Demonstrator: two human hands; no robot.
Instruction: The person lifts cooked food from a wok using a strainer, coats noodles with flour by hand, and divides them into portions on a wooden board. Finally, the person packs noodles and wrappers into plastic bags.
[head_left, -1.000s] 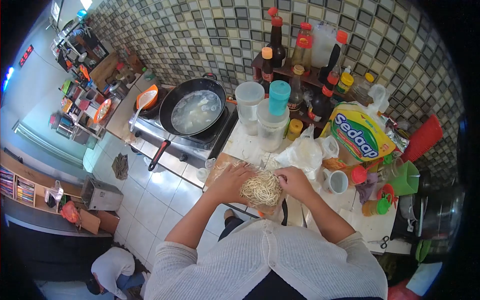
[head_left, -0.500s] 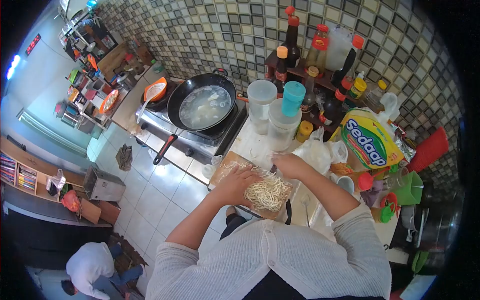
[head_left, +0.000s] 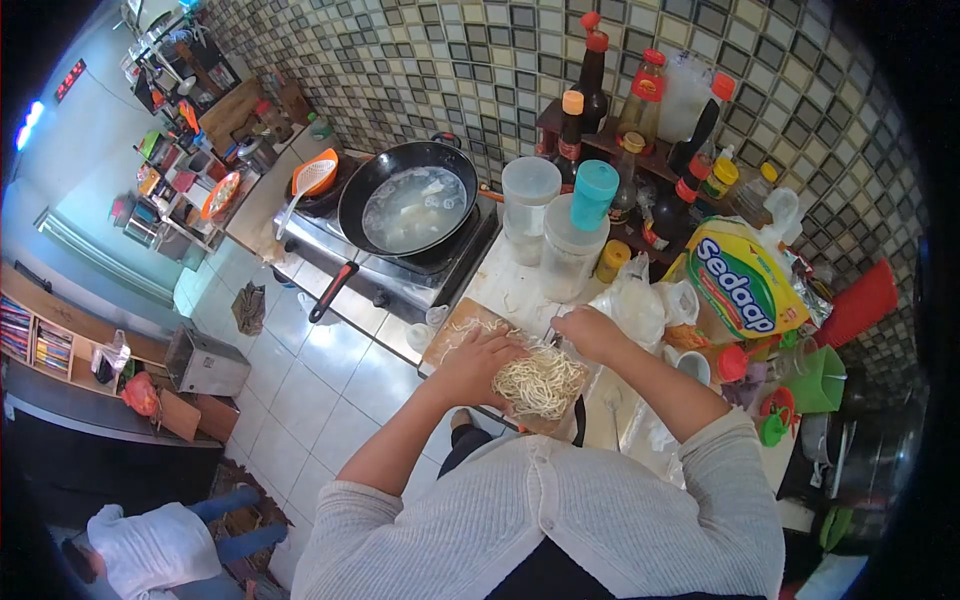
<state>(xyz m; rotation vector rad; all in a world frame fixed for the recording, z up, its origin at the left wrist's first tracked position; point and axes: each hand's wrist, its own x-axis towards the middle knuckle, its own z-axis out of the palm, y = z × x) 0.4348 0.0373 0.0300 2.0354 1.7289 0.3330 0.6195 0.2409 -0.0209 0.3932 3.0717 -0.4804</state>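
A pile of pale noodles (head_left: 545, 385) lies on a wooden cutting board (head_left: 452, 338) at the counter's front edge. My left hand (head_left: 480, 368) rests on the left side of the pile, fingers stretched out and lying against the noodles. At the far right corner of the board, my right hand (head_left: 592, 333) is closed around what looks like a knife (head_left: 553, 336); only a small shiny part shows beside the fingers, and the rest is hidden. Loose noodle strands are scattered on the board's far left part.
A black pan (head_left: 412, 200) of bubbling liquid with pale pieces sits on the stove (head_left: 440, 285), its handle (head_left: 333, 292) jutting over the edge. Clear containers (head_left: 572, 255), sauce bottles (head_left: 592, 80) and a yellow Sedaap pack (head_left: 740, 280) crowd behind. Another person (head_left: 155, 550) bends at lower left.
My right hand has moved slightly right, and a shiny bit shows where a dark part was. My left hand stays on the noodles. The person at lower left has shifted and bends lower.
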